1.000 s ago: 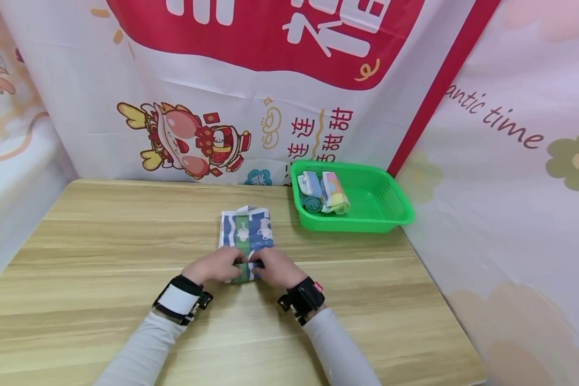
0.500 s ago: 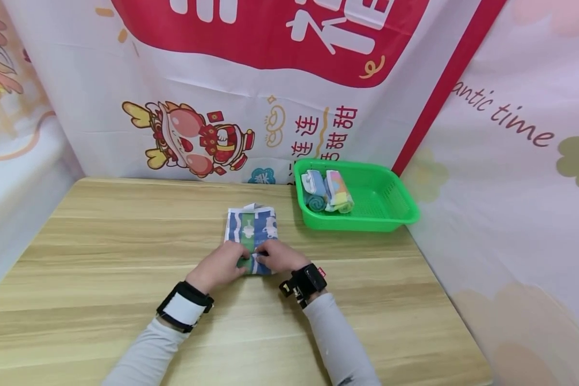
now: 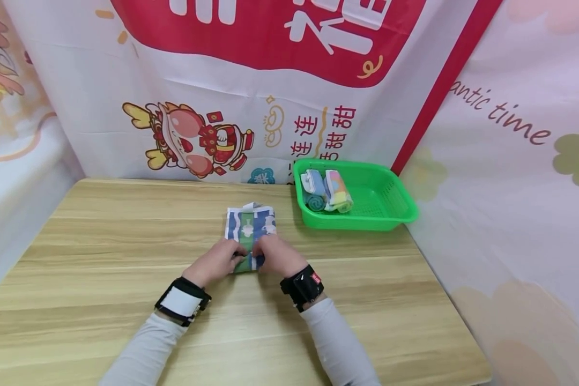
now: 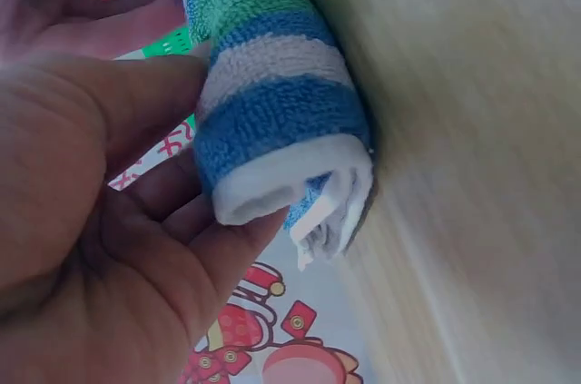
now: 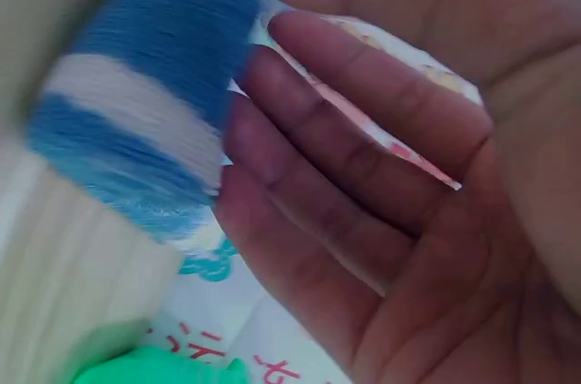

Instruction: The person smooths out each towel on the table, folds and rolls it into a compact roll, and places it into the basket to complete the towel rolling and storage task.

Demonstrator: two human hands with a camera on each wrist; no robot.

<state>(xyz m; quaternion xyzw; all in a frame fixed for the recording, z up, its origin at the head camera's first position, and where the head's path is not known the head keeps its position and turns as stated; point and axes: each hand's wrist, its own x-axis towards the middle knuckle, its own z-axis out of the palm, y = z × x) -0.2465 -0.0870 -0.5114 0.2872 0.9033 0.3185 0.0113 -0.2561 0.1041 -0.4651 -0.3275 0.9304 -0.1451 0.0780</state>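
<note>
A small towel (image 3: pixel 247 228) with blue, green and white stripes lies on the table, its near end turned into a roll. In the left wrist view the towel roll (image 4: pixel 281 84) shows a white edge and a loose fold at its end. My left hand (image 3: pixel 217 261) grips the roll's left part, thumb on the near side and fingers at the far side. My right hand (image 3: pixel 281 255) holds the right part between thumb and fingers. The right wrist view shows the blue and white towel end (image 5: pixel 136 103), blurred, against the fingertips.
A green plastic basket (image 3: pixel 362 222) stands at the table's back right. Two rolled towels, one blue (image 3: pixel 313 187) and one pink and yellow (image 3: pixel 338 193), lie in its left part. Printed cloth (image 3: pixel 198 80) hangs behind the wooden table (image 3: pixel 101 257).
Both hands stay at the towel's near end and have moved slightly away from me as the roll advances. The right hand's fingers have shifted on the roll. The basket has stayed put.
</note>
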